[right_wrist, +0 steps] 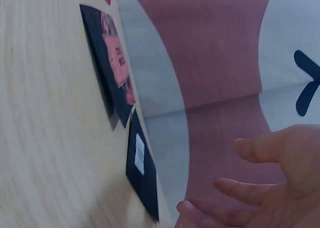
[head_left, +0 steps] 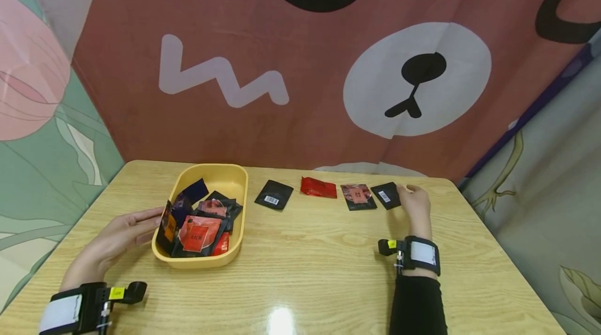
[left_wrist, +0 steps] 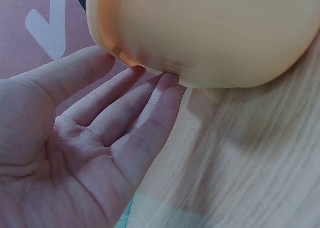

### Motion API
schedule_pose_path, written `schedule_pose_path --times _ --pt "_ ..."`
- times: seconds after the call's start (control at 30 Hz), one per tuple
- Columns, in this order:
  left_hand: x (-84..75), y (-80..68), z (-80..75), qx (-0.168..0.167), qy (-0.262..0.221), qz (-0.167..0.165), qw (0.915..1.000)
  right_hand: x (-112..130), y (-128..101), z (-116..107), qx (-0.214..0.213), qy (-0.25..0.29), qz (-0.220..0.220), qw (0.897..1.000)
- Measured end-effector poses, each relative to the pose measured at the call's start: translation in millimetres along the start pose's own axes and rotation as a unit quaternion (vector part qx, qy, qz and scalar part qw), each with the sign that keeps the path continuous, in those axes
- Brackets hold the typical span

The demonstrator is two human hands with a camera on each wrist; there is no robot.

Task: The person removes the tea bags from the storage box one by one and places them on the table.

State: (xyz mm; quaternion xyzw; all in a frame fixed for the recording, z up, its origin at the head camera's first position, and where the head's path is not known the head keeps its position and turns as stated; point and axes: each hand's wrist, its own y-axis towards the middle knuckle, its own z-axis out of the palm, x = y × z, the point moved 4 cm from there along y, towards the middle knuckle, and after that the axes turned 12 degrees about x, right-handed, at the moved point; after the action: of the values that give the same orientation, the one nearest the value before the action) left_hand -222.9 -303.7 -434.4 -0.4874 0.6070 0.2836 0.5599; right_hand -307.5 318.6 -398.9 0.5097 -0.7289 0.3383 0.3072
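A yellow tray point(head_left: 233, 178) point(left_wrist: 210, 33) on the wooden table holds several black and red sachets point(head_left: 199, 225). My left hand point(head_left: 123, 231) point(left_wrist: 90, 138) lies open against the tray's left wall, fingertips touching it. Four sachets lie in a row to the tray's right: a black one with a barcode point(head_left: 274, 194), a red one point(head_left: 319, 188), a black one with a pink picture point(head_left: 358, 196) point(right_wrist: 116, 63), and another black barcode one point(head_left: 386, 195) point(right_wrist: 140, 163). My right hand point(head_left: 415, 204) point(right_wrist: 265, 188) rests open just right of that last sachet, holding nothing.
The wooden table point(head_left: 305, 272) runs back to a reddish cartoon curtain point(head_left: 300, 63) close behind the sachet row. The table's right edge point(head_left: 507, 256) lies a short way beyond my right hand.
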Motion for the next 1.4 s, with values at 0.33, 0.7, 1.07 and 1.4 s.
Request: schedule_pose_path --times 0.33,0.7,1.07,1.4 --pt "-1.2 -0.2 0.1 -0.003 0.007 -0.009 0.9999 31.1 -10.1 8.3 -0.039 -0.021 -0.050 0.998" --pt "-0.4 -0.6 -0.5 -0.007 0.001 -0.002 1.0000 63.2 -22.9 26.2 -0.013 -0.041 -0.094 0.995" --pt "-0.8 -0.6 -0.3 -0.003 -0.003 0.001 1.0000 91.8 -35.5 56.7 -0.008 -0.080 -0.153 0.985" --pt "0.0 -1.1 -0.2 -0.004 -0.003 0.000 1.0000 123.2 -60.2 100.0 -0.005 -0.149 -0.228 0.962"
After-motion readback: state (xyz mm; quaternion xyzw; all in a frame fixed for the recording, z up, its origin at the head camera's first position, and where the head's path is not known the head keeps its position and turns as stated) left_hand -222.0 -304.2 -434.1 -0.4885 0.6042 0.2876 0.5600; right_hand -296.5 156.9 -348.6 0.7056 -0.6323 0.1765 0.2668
